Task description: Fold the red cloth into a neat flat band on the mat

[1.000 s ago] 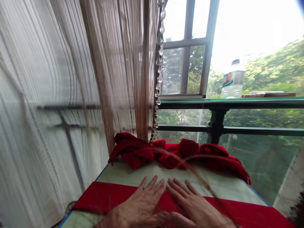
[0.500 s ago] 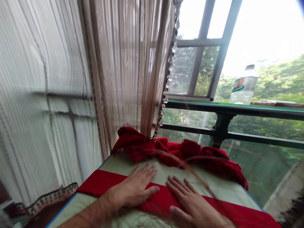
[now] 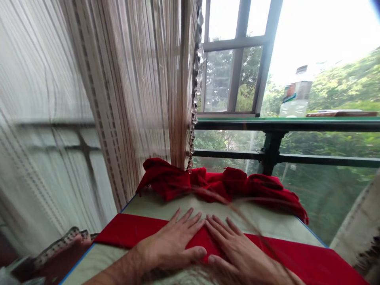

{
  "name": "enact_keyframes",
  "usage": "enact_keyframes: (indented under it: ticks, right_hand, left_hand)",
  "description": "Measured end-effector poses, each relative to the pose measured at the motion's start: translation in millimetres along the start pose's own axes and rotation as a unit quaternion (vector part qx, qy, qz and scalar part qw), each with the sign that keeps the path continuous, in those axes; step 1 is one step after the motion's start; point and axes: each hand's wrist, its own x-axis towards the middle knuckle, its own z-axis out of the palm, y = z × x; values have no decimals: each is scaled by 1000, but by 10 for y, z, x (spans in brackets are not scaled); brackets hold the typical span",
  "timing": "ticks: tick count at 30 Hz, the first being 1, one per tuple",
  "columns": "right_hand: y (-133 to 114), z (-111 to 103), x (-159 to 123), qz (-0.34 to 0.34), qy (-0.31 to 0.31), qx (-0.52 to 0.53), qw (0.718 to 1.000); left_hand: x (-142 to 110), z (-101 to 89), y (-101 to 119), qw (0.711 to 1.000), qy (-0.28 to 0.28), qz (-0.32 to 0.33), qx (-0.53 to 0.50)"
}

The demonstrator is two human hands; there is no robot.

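Observation:
My left hand (image 3: 172,241) lies flat, fingers spread, on a folded band of red cloth (image 3: 297,257) that runs across a pale green board (image 3: 267,223). Right beside it my right hand (image 3: 237,249) also rests flat and open on the same red band, fingertips close to those of the left. A crumpled heap of red fabric (image 3: 219,186) sits along the far edge of the board, beyond both hands. Neither hand holds anything.
A striped sheer curtain (image 3: 89,99) with a beaded string (image 3: 194,111) hangs at left, touching the red heap. Behind runs a dark railing (image 3: 285,126) with a plastic bottle (image 3: 293,99) on its ledge, and an open window frame (image 3: 237,75). A patterned cloth (image 3: 65,237) lies lower left.
My left hand has drawn back toward my right, so the fingertips are close together again on the red band. The camera view has shifted slightly.

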Motion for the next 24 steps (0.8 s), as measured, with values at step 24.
enact_keyframes:
  ticks: [24]
  right_hand:
    - [-225, -114, -152, 7, 66, -24, 998]
  left_hand:
    - [-819, -56, -436, 972, 75, -216, 45]
